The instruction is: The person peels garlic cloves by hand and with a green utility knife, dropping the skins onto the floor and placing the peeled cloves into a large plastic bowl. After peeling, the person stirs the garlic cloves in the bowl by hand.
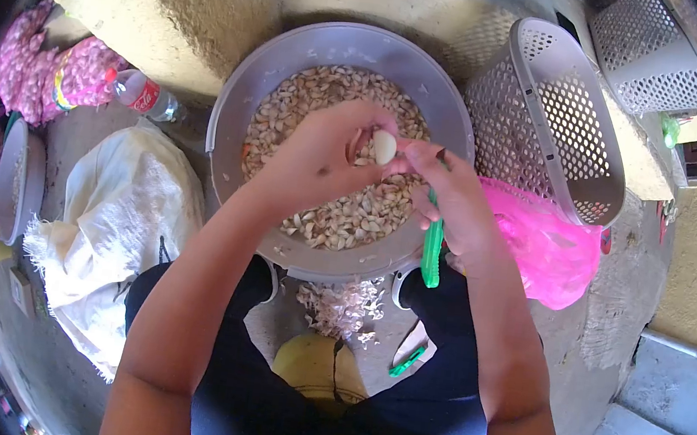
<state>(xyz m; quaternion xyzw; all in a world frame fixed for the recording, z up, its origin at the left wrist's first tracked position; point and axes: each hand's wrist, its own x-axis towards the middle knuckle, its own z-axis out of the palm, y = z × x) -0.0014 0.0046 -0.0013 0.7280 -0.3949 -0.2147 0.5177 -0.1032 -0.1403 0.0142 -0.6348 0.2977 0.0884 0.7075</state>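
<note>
Over a wide grey basin [240,76], my left hand [326,150] pinches a pale, peeled garlic clove [384,147] between thumb and fingers. My right hand [452,197] meets it from the other side, its thumb and fingertip at the clove's edge. Curled in the lower fingers of that hand is a green-handled knife [432,257], handle hanging down; its blade is hidden. Many garlic cloves [348,222] fill the basin below, apparently in water. Loose garlic skins [342,307] lie on the floor just in front of the basin.
A perforated grey basket [515,116] and a pink plastic bag [534,247] stand to the right. At left are a white sack [121,217], a cola bottle [145,97] and net bags of garlic [81,71]. Another green-handled tool [408,362] lies by my right leg.
</note>
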